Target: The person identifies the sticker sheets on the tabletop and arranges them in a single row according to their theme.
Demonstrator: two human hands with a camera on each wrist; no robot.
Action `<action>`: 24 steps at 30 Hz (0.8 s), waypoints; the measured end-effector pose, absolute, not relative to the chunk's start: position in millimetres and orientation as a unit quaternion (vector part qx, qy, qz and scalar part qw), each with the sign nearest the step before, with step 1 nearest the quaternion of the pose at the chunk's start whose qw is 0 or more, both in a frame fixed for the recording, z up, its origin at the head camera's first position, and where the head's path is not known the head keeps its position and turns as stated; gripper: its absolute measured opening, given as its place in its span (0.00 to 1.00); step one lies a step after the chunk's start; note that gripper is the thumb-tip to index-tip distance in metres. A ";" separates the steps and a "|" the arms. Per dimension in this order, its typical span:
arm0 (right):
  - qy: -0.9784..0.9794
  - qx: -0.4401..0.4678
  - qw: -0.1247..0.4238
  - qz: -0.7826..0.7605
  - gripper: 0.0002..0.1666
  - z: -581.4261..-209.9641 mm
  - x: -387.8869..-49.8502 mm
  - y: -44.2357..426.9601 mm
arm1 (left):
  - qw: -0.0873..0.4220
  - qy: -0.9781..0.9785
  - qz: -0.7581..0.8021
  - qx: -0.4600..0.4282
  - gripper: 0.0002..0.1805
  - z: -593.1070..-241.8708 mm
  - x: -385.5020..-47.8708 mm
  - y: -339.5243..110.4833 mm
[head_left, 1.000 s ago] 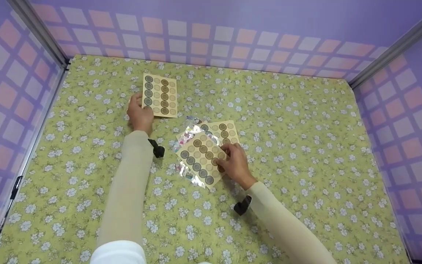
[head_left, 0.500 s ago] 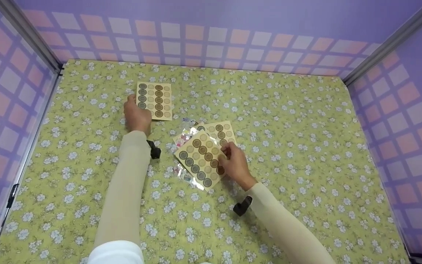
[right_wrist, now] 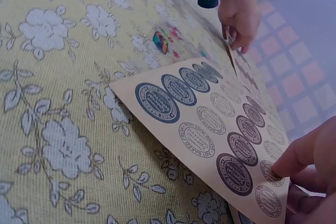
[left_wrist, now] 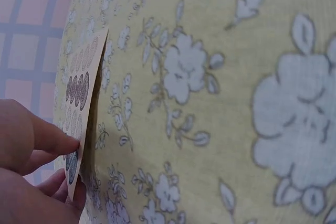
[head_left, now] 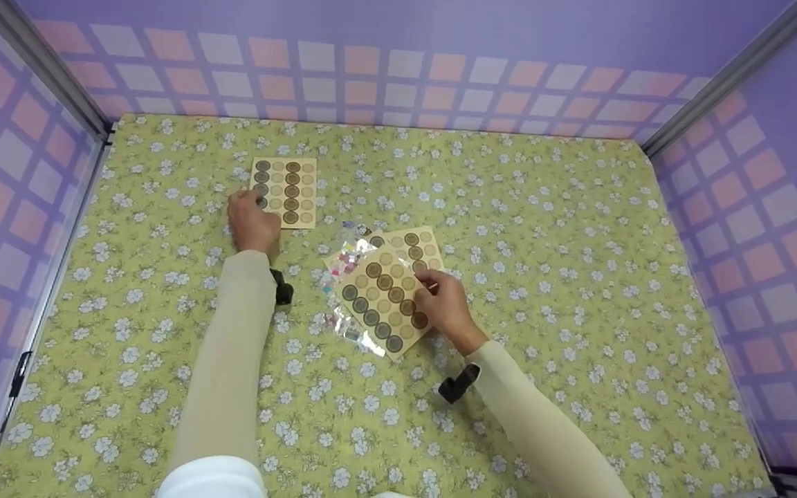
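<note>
At the back left, my left hand (head_left: 253,223) pinches the lower left edge of a cream sticker sheet (head_left: 299,188) with round grey and brown stickers. The left wrist view has thumb and fingers on both faces of that sheet (left_wrist: 88,72). My right hand (head_left: 448,304) pinches the right corner of another such sheet (head_left: 386,296), tilted over a clear shiny sheet (head_left: 335,319) with small coloured patches. A third round-sticker sheet (head_left: 428,238) lies partly beneath, behind my right fingers. The right wrist view has the held sheet (right_wrist: 210,124) lifted at its edge above the cloth.
A yellow-green floral cloth (head_left: 551,228) covers the table. Purple walls with pink and white squares (head_left: 364,90) stand at the back and both sides, with grey metal posts at the corners. Black wrist straps (head_left: 459,384) sit on both sleeves.
The left sheet, once raised, has come down flatter towards the cloth, still in my left hand. The right hand has stayed nearly in place with its sheet. The whole view has shifted slightly.
</note>
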State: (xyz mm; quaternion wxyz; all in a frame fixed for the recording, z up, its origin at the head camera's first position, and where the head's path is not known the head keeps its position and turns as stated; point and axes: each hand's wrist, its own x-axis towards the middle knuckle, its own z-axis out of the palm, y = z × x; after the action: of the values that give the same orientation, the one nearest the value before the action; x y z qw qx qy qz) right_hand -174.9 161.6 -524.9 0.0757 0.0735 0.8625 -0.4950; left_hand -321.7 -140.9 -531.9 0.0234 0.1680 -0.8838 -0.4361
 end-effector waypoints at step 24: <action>0.730 0.170 0.093 -0.656 0.11 -511.7 -180.5 167.2 | -0.010 -0.935 -0.328 0.135 0.23 -533.2 -319.6 -140.6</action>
State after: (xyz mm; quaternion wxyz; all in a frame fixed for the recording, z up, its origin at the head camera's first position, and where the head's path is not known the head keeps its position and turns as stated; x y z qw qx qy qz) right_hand -180.5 167.2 -511.7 0.0925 0.1699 0.7295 -0.6560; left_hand -319.6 -140.6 -533.2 -0.0102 0.1346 -0.9351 -0.3277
